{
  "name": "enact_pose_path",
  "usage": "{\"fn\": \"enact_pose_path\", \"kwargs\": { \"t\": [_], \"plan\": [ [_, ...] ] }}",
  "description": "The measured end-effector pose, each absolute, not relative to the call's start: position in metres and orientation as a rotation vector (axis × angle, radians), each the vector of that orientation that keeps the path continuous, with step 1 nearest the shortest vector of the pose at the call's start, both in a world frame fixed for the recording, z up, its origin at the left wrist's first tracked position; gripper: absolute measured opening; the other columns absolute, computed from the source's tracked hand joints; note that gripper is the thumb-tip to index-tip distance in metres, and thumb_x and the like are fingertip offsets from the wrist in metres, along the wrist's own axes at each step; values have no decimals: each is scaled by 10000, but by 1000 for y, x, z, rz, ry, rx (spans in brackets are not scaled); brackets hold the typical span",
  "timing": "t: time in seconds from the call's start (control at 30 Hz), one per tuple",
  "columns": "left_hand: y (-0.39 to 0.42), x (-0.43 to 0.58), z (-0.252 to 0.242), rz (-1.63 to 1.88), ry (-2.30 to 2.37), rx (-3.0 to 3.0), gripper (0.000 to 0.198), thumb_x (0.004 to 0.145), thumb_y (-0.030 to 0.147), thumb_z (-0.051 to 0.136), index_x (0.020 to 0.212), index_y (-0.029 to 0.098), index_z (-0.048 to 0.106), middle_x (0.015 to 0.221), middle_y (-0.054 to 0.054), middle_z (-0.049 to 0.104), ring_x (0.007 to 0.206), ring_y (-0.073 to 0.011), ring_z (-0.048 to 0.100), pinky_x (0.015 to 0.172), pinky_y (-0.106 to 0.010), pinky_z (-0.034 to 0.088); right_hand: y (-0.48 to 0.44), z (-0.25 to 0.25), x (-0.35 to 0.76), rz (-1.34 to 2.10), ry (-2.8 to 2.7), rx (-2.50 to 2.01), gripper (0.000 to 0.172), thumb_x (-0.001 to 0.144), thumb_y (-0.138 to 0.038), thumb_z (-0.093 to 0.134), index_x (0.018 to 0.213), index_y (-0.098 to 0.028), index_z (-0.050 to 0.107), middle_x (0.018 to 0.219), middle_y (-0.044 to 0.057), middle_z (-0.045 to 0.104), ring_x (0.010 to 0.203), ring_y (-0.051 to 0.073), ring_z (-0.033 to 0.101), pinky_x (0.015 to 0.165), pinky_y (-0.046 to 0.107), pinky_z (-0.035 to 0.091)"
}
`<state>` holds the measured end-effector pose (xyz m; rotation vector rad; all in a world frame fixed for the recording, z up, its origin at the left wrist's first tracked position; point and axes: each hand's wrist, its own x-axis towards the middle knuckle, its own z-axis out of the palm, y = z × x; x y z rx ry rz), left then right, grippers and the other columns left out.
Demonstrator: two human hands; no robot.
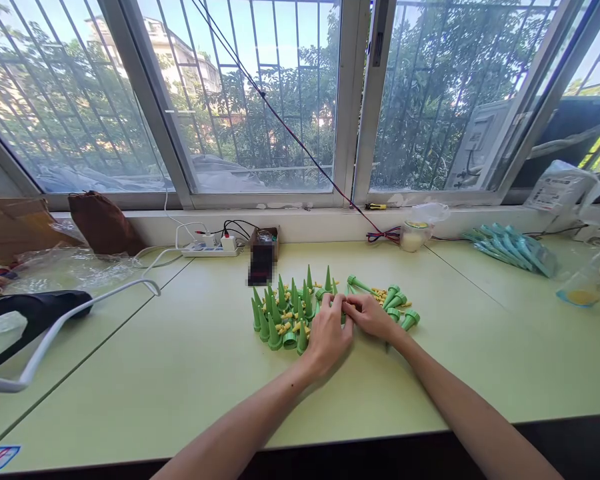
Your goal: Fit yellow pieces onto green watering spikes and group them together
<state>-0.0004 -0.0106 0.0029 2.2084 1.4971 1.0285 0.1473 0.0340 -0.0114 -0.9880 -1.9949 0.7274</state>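
Observation:
My left hand and my right hand meet over the table with their fingertips pinched close together. A bit of green plastic shows between the left fingers and looks like a cone spike; what the right fingertips grip is hidden. To the left of my hands, several green cone spikes stand point up, with small yellow valves among them. One capped spike lies with its ribbed cap facing me. Several more green spikes lie on their sides beyond and beside my right hand, near other yellow pieces.
Behind the spikes stand a small box and a blurred dark object. A power strip lies by the window, and a white cable arm crosses the left side. At the right are a jar and teal packets.

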Motion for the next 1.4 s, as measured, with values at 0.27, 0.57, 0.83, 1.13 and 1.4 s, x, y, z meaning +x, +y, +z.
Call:
{"fn": "enact_pose_path", "kwargs": {
  "t": [0.27, 0.57, 0.83, 1.13, 1.4],
  "plan": [
    [-11, -1, 5, 997, 1502, 2205, 185, 884, 117, 515, 1031, 207, 582, 1071, -84, 562, 899, -211, 624, 809, -332, 513, 37, -16, 149, 703, -2035, -1001, 468, 1006, -501, 463, 672, -186, 552, 607, -15, 497, 588, 137, 400, 561, 269, 309],
    [-10, -2, 4, 1008, 1467, 2217, 190, 867, 99, 519, 1013, 204, 580, 1061, -87, 562, 903, -216, 623, 805, -341, 513, 37, -14, 149, 692, -2069, -994, 431, 1007, -463, 457, 690, -189, 556, 621, -9, 530, 588, 141, 413, 557, 273, 306],
    [-9, -2, 2, 1010, 1469, 2224, 186, 877, 115, 511, 1024, 207, 577, 1065, -83, 559, 888, -212, 624, 794, -333, 508, 36, -14, 149, 719, -2060, -1002, 431, 1010, -459, 463, 690, -188, 560, 636, -8, 550, 600, 143, 432, 575, 277, 320],
    [-9, -2, 1, 1019, 1457, 2226, 191, 868, 102, 511, 1017, 204, 574, 1065, -84, 558, 902, -214, 624, 801, -329, 506, 37, -14, 149, 716, -2061, -1007, 418, 1006, -462, 463, 707, -190, 567, 642, -3, 550, 606, 150, 436, 582, 280, 327],
    [-9, -2, 1, 1025, 1456, 2232, 180, 871, 104, 513, 1010, 203, 572, 1066, -88, 562, 917, -220, 625, 811, -338, 509, 36, -13, 148, 702, -2062, -1004, 407, 1002, -451, 458, 711, -188, 566, 638, -2, 548, 603, 149, 436, 579, 281, 322]
  ]
}}
